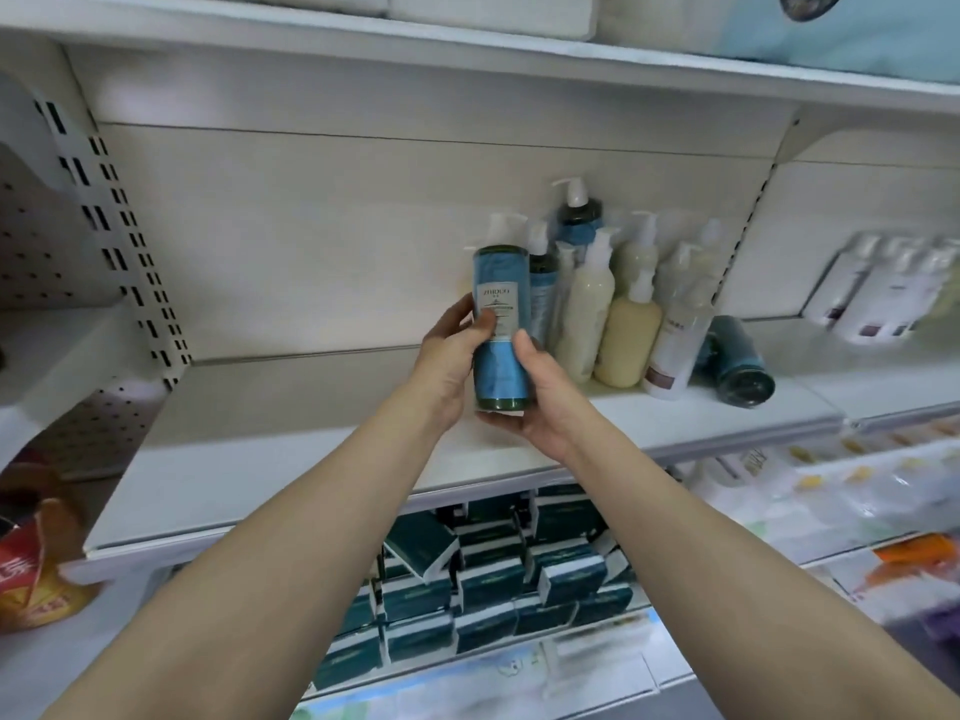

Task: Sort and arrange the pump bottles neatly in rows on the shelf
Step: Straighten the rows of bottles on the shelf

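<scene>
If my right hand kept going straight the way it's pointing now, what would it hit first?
Probably the cluster of standing pump bottles behind the blue bottle that the right hand grips, likely the dark one just behind it; depth is hard to judge.

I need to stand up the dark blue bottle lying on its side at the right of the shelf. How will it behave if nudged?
The toppled blue bottle is round, so it would probably roll along the shelf. Its glossy wrap may be slippery.
</scene>
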